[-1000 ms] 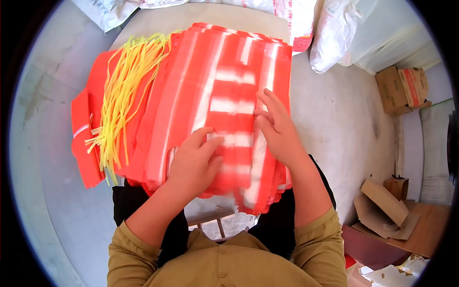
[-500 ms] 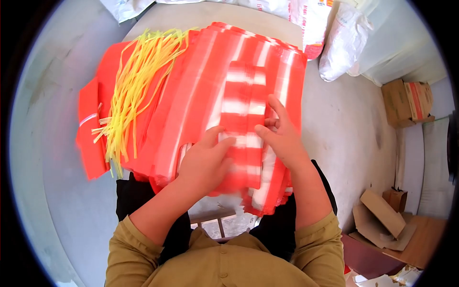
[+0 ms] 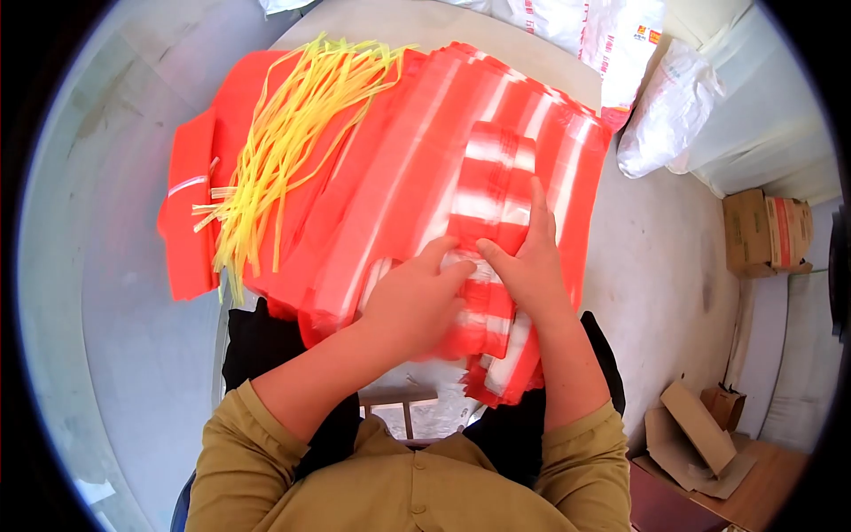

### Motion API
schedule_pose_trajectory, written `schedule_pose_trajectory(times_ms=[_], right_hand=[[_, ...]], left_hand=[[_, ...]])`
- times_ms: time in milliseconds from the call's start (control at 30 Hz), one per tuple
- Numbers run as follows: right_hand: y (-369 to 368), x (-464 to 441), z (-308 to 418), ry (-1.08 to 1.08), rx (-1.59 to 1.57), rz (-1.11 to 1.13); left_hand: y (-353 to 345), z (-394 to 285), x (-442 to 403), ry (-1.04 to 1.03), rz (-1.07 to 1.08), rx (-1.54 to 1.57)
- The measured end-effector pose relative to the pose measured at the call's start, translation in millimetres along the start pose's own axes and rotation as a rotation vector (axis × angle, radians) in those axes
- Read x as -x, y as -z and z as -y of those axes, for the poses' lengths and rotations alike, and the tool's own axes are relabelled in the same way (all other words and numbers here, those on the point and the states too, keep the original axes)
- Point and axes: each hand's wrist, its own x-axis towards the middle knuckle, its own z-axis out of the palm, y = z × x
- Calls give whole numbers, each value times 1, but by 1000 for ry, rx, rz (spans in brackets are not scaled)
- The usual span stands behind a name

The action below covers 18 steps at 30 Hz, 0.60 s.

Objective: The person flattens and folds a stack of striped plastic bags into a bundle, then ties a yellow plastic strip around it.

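Lying on the striped stack, a folded red-and-white bundle sits between the person's hands. The left hand, fingers curled, and right hand, thumb extended, meet its sides; whether either grips, one cannot tell. Left of the stack lie yellow strips; beyond its far right corner, a white sack.

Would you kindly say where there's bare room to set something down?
Beige tabletop between red-white striped plastic sheets and white printed sacks; grey floor right of the sheets. Crowded: around the left hand and right hand.
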Motion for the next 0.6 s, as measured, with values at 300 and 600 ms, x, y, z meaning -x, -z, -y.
schedule_pose_trajectory(times_ms=[300,600], right_hand=[[-6,-6,2,71,-71,-45],[-6,-6,8,-52,-250,-11]], left_hand=[[9,10,5,-127,-120,68],[67,84,-11,91,-473,6]])
